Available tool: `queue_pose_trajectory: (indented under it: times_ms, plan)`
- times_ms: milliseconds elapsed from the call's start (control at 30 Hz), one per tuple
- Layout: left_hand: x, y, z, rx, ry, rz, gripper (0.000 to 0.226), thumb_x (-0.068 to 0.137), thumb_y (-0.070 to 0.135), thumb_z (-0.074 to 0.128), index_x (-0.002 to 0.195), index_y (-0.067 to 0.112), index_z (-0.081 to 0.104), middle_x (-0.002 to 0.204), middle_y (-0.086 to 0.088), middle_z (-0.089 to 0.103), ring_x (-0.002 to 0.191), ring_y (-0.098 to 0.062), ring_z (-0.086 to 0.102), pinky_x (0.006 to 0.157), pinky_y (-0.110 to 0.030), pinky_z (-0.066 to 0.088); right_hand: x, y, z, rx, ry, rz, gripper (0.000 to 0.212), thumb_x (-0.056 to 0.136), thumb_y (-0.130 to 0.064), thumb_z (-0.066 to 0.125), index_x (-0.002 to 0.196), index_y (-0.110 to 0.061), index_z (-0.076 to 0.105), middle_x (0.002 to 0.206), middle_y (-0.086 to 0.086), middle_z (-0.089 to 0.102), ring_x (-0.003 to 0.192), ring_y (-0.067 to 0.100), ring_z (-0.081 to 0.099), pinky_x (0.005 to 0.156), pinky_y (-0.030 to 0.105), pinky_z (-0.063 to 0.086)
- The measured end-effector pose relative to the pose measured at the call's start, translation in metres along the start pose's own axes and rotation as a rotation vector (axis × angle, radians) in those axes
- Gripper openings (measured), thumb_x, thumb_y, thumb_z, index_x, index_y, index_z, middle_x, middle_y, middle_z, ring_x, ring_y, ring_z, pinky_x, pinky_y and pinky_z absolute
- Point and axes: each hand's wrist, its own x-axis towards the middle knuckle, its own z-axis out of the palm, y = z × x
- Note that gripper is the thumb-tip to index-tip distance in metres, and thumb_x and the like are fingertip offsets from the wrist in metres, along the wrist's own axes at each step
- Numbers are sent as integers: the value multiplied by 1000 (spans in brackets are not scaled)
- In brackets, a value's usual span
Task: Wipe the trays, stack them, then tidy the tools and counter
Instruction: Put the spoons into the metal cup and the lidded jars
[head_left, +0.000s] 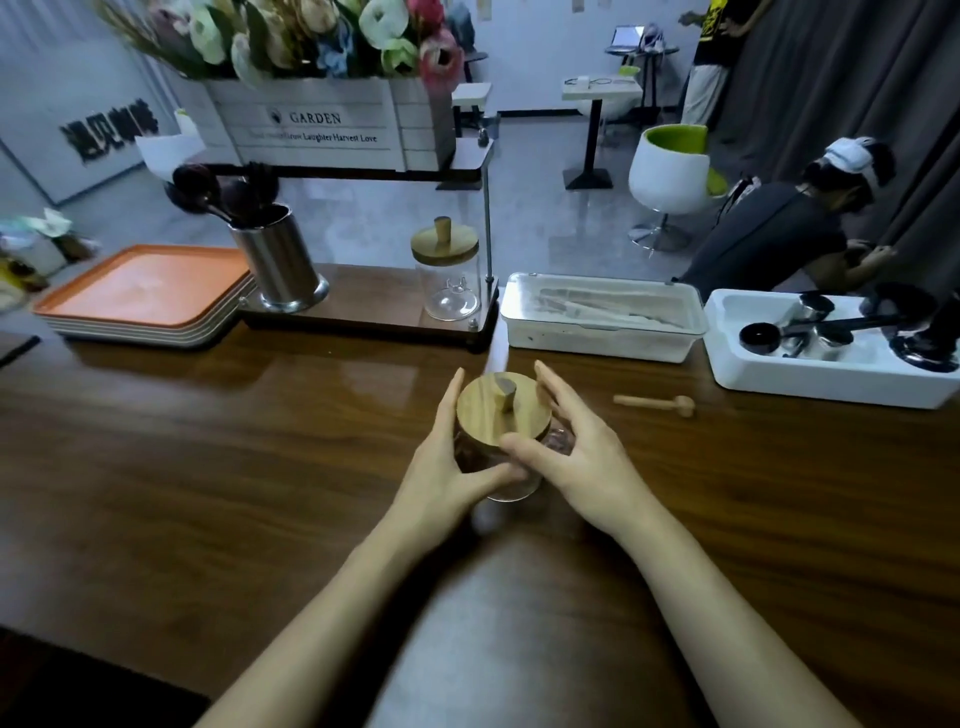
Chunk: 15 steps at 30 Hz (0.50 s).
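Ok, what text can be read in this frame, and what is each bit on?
"GARDEN": white wooden flower box.
"Laughter Harvest Love": same box, line beneath; its first words are blurred.
Dark characters on the wall sign: too blurred to read.
Yellow print on a bystander's black shirt: too small.

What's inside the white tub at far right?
The tub holds a black scoop, steel cups and a dark object at the frame edge; what lies under them is hidden.
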Motion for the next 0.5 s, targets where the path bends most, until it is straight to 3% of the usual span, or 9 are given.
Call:
queue_pose_trajectory:
  times_ms: [100, 200, 300, 500]
  plan:
    - [3, 7, 2, 8, 35, 31, 122, 64, 49, 94, 158, 49, 17, 147, 20, 54, 137, -1, 49, 117, -44, 40, 12, -13, 4, 23, 69, -68, 58, 83, -53, 71, 138, -53, 52, 147, -29, 47, 135, -7, 42, 116, 39, 39]
    - [3, 9, 5, 28, 67, 59, 117, 66, 49, 92, 156, 53, 18, 146, 21, 53, 135, 2, 50, 115, -43, 43, 19, -18, 10, -36, 150, -94, 34, 86, -38, 73, 120, -42, 70, 127, -29, 62, 123, -5, 54, 108, 38, 45]
    - [3, 8, 5, 56, 73, 71, 117, 66, 55, 88, 154, 59, 12, 146, 19, 54, 133, -1, 52, 112, -45, 45, 19, -23, 14, -100, 191, -151, 25, 88, -32, 71, 112, -36, 69, 106, -24, 71, 104, 0, 65, 92, 38, 53]
    - [6, 3, 4, 49, 62, 78, 120, 68, 54, 85, 154, 61, 2, 144, 18, 57, 133, -5, 54, 111, -47, 46, 18, -28, 21, -298, 249, -356, 7, 96, -23, 62, 102, -22, 66, 98, -12, 64, 92, 11, 63, 77, 38, 52]
